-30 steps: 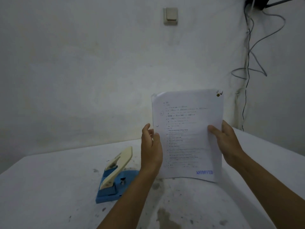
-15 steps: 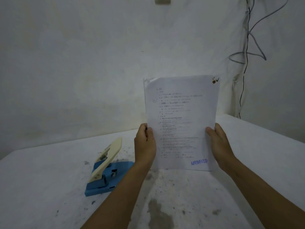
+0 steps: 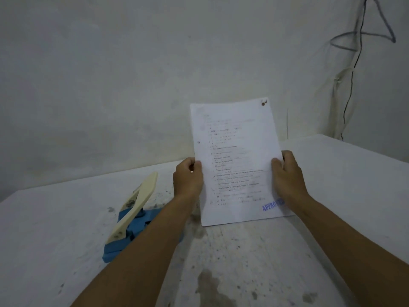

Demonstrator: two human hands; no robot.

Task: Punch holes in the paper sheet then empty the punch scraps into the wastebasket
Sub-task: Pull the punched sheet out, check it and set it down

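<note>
I hold a printed paper sheet [image 3: 236,160] upright over the white table [image 3: 332,196], its lower edge close to the tabletop. It carries lines of text, a blue "APPROVED" stamp at the lower right and a small hole near its left edge. My left hand [image 3: 188,180] grips the sheet's left edge and my right hand [image 3: 287,176] grips its right edge. The hole punch [image 3: 130,220], with a blue base and a raised cream lever, sits on the table to the left of my left forearm, which hides part of its base. No wastebasket is in view.
The tabletop is stained and speckled, with a dark patch [image 3: 212,284] near the front. A bare wall stands close behind the table. Loose cables [image 3: 352,69] hang down the wall at the far right corner.
The view has tilted down and moved nearer, so the wall switch is out of frame. Both hands have kept their grip on the sheet, which has tipped slightly to the left.
</note>
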